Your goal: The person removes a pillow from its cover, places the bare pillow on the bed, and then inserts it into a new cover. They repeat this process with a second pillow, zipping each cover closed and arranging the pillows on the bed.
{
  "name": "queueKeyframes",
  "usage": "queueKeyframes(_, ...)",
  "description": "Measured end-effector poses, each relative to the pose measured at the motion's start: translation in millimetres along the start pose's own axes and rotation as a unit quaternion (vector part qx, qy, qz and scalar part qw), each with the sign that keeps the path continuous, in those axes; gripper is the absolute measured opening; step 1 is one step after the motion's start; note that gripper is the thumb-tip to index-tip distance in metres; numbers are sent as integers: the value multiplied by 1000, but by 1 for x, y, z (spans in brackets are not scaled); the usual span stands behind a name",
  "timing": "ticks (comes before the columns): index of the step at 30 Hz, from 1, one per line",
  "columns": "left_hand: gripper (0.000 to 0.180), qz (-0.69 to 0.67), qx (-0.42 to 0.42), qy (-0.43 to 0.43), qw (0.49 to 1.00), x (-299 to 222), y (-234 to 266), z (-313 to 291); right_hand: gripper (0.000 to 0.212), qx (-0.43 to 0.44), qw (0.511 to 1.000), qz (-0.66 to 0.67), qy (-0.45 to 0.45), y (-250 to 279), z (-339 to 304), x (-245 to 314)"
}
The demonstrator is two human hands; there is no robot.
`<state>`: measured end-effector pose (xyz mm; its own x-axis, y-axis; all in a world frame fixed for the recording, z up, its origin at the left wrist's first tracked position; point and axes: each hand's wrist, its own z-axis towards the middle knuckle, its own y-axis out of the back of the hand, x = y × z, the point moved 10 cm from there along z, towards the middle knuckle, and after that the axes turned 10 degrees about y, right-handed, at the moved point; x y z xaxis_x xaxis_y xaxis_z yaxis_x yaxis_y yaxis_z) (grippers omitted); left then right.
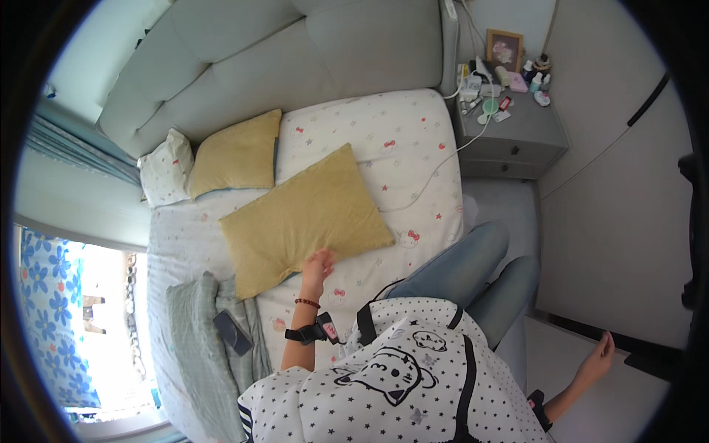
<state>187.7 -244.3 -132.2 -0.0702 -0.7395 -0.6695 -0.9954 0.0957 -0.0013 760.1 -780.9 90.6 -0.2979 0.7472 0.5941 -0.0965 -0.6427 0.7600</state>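
My left hand (319, 267) is over the near edge of a mustard-yellow pillow (306, 210) lying slantwise in the middle of the bed. Its fingers are loosely bent and apart, with nothing visible in them; whether they touch the pillow I cannot tell. A beaded bracelet and a black strap are on that wrist. Off to the right, away from the bed, my right hand (597, 360) hangs open beside the wardrobe, its fingers stretched out and holding nothing. A second yellow pillow (236, 153) leans by the headboard, next to a small white patterned pillow (166, 168).
A grey-green blanket (196, 325) with a dark phone (233, 332) on it lies at the left of the bed. A white cable (436, 173) crosses the sheet from the cluttered grey nightstand (509, 129). The grey headboard (295, 63) rises behind; a pale wardrobe (605, 221) stands right.
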Motion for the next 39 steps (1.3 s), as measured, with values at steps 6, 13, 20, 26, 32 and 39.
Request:
queueKeyframes(6, 40, 339, 238, 114, 903, 45, -125, -9, 33, 126, 982, 142, 24, -64, -14, 64)
queueKeyframes(13, 53, 668, 258, -9, 698, 97, -187, -2, 27, 293, 941, 168, 8, -163, 2, 73)
queueKeyframes(20, 37, 586, 266, 149, 751, 72, -184, -42, 29, 433, 879, 197, -8, -224, 77, 128)
queueKeyframes(26, 56, 751, 128, 257, 595, 68, 36, -108, 28, 497, 851, 155, 65, -222, 126, 196)
queueKeyframes(32, 33, 567, -249, 577, 532, 19, 346, -300, 27, 529, 810, 252, -14, -253, 124, 205)
queueKeyframes(39, 66, 597, -317, 204, 708, -37, 263, -134, 31, 502, 816, 222, 181, -338, 76, 249)
